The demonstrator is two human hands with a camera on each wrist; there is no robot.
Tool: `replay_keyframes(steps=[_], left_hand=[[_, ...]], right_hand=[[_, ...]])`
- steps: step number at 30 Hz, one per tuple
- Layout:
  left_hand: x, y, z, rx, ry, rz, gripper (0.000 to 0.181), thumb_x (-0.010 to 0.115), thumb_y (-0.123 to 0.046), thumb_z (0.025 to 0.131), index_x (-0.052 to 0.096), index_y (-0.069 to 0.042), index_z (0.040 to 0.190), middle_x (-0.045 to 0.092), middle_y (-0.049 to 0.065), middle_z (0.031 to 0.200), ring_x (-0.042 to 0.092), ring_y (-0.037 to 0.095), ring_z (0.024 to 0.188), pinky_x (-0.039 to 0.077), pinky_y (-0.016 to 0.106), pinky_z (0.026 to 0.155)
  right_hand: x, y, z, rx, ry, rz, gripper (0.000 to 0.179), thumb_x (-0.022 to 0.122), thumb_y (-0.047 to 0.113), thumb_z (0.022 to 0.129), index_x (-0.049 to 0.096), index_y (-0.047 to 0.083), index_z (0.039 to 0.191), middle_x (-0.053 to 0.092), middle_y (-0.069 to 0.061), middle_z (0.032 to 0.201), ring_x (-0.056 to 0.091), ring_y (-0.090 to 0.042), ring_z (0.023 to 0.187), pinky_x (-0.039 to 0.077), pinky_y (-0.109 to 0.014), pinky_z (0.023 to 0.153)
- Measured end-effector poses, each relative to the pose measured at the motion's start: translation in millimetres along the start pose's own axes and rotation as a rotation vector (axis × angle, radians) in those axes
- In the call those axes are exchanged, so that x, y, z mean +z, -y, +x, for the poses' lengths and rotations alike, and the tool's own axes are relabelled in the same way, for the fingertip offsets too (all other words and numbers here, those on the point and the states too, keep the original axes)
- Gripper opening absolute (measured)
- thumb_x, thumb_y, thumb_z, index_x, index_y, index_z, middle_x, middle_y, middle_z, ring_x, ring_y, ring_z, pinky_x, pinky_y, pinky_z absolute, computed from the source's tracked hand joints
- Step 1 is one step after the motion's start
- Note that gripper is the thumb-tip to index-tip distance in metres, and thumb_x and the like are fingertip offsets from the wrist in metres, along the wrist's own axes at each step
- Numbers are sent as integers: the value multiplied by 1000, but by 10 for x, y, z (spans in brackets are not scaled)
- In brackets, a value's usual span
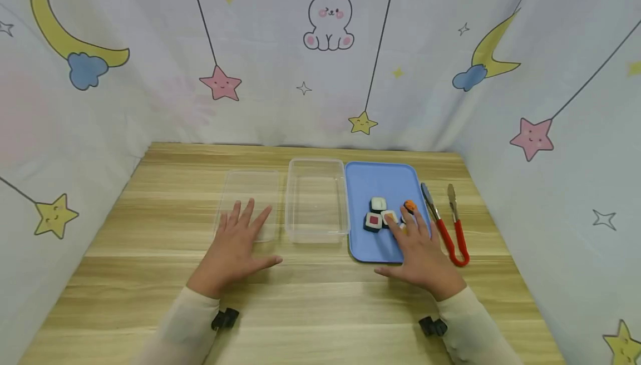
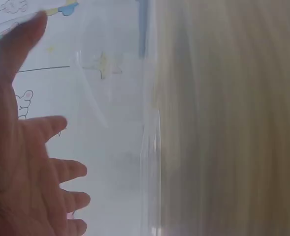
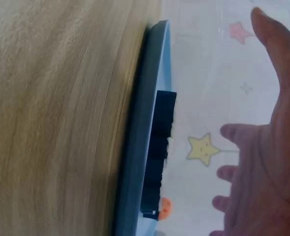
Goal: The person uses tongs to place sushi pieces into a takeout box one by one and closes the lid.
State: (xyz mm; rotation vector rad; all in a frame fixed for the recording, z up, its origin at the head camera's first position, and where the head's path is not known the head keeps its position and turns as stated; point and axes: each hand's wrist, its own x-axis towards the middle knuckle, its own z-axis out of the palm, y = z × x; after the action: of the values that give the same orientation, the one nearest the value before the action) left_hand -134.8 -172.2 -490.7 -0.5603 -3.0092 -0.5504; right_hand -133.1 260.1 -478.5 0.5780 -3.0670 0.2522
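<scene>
the left hand [image 1: 232, 248] hovers over the near part of a clear plastic lid [image 1: 255, 184], its grip wide, fingers spread. the right hand [image 1: 422, 255] hovers above a blue tray [image 1: 380, 178], its grip equally wide. sushi pieces [image 1: 373, 221] cluster on that tray, some partly hidden by the right hand. an open clear plastic container [image 1: 316, 201] stands on the worktop [image 1: 320, 309] between lid and tray; red-handled tongs [image 1: 459, 237] lie just beside the tray's right edge.

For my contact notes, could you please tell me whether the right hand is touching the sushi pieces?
Apart: the right wrist view shows patterned backdrop between right hand and sushi pieces.
</scene>
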Motion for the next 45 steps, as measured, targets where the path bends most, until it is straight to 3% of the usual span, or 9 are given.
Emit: replay_keyframes(steps=[8, 14, 20, 24, 27, 34, 45], left_hand=[[153, -207, 184, -1, -122, -523, 81, 77, -45, 94, 39, -22, 161, 34, 13, 166, 31, 37, 152, 35, 65, 119], [328, -281, 316, 4, -189, -746, 66, 81, -23, 93, 53, -18, 153, 46, 11, 159, 43, 31, 146, 51, 51, 110], [416, -244, 330, 2, -209, -800, 50, 80, -14, 93, 65, -3, 139, 50, 20, 154, 47, 35, 143, 54, 47, 106], [446, -225, 332, -9, -199, -803, 44, 78, -14, 95, 67, -1, 136, 51, 20, 153, 47, 34, 143, 55, 44, 105], [469, -220, 332, -11, -199, -824, 43, 78, -13, 95, 67, -1, 136, 50, 19, 155, 46, 32, 144, 54, 41, 106], [499, -217, 309, 3, -231, -865, 46, 78, -10, 94, 66, 1, 137, 51, 21, 153, 52, 33, 140, 54, 38, 105], [528, -195, 295, -15, -223, -934, 46, 76, -7, 96, 64, 1, 139, 54, 24, 149, 59, 38, 131, 54, 33, 104]], right_hand=[[-14, -81, 21, 109, -237, 140, 79, 80, 46, 89, 52, 3, 149, 38, -27, 156, 33, -53, 141, 32, -78, 108], [9, -315, -14, 253, -401, 222, 58, 78, 29, 93, 60, -4, 138, 49, -31, 144, 43, -55, 131, 35, -73, 107], [77, -677, -107, 464, -501, 253, 57, 76, 27, 95, 59, -5, 138, 52, -31, 139, 46, -56, 126, 38, -71, 103], [148, -904, -174, 629, -422, 255, 68, 74, 35, 96, 52, -6, 146, 48, -34, 142, 43, -58, 128, 38, -73, 101], [178, -997, -209, 708, -338, 277, 77, 72, 39, 96, 45, -8, 150, 45, -36, 145, 42, -58, 129, 39, -73, 104], [246, -1063, -221, 727, -262, 372, 79, 74, 35, 95, 42, -13, 148, 52, -37, 128, 54, -48, 109, 50, -63, 93], [303, -1079, -159, 710, -310, 350, 71, 79, 33, 93, 53, -13, 140, 58, -33, 118, 56, -44, 101, 51, -59, 86]])
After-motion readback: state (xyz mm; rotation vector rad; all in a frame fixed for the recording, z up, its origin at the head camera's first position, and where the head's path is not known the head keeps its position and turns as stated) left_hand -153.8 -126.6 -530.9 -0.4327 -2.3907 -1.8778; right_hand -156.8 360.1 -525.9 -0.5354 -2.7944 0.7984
